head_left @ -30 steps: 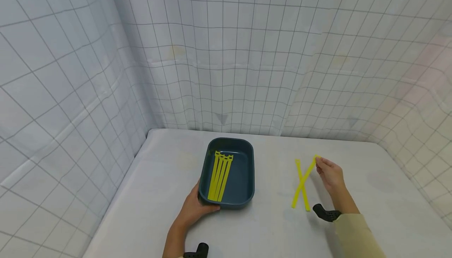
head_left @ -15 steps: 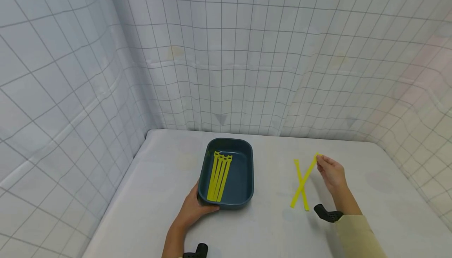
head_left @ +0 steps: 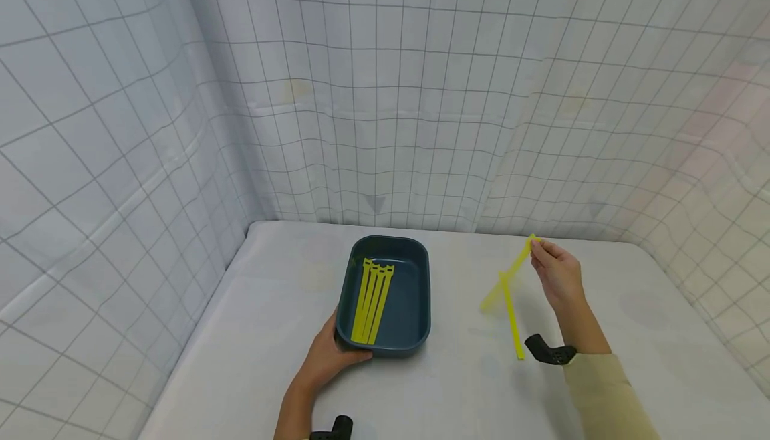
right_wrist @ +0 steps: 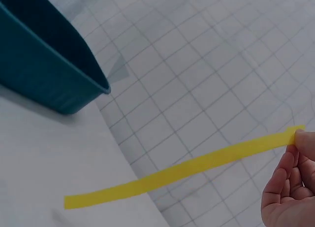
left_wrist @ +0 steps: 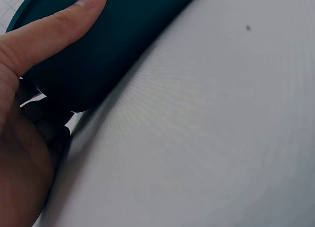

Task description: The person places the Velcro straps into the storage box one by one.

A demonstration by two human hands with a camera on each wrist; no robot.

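A dark teal rectangular bin [head_left: 429, 293] stands on the white table, with several yellow cable ties [head_left: 371, 305] lying side by side in its left half. My left hand [head_left: 327, 358] grips the bin's near left corner; in the left wrist view its thumb [left_wrist: 59, 30] lies along the outer wall and the other fingers are partly hidden. To the right of the bin, my right hand [head_left: 558, 271] pinches one end of a yellow cable tie [right_wrist: 187, 167], whose free end hangs out leftward, blurred in the head view. Another yellow cable tie [head_left: 513, 323] lies on the table below it.
The table [head_left: 457, 386] is covered in white cloth. White grid-patterned curtains [head_left: 385, 112] enclose it at the back and both sides. Black straps [head_left: 550, 352] circle the wrists.
My right hand has lifted the pinched cable tie up and away from the one it crossed, its free end swinging up and left. The left hand stays on the bin.
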